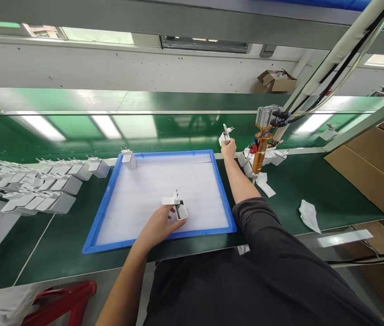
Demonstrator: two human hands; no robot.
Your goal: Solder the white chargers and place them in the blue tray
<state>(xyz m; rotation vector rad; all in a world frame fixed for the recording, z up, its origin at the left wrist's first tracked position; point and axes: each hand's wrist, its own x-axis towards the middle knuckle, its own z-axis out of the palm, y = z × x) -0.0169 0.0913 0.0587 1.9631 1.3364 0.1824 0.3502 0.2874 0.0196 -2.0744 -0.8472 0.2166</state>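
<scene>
Left fingers [173, 213] pinch a charger [177, 206] over the blue tray [110, 199]; right fingers [228, 144] pinch another charger [225, 134] beyond the tray's far corner. Best set upright, prongs up.

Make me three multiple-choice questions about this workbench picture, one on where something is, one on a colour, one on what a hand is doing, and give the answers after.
1. Where does the lone charger not in a hand stand on the tray?
A. far left corner
B. near right corner
C. dead centre

2. What colour is the tray's rim?
A. red
B. blue
C. yellow

3. What is the right hand doing?
A. lying flat on the tray
B. holding a charger up in the air
C. gripping the cardboard box

Answers:
1 A, it sits against the rim at the far left corner.
2 B, the rim is bright blue around a white sheet.
3 B, its fingers are closed on a white charger beside the orange tool, while the left hand holds another charger over the tray.
</scene>
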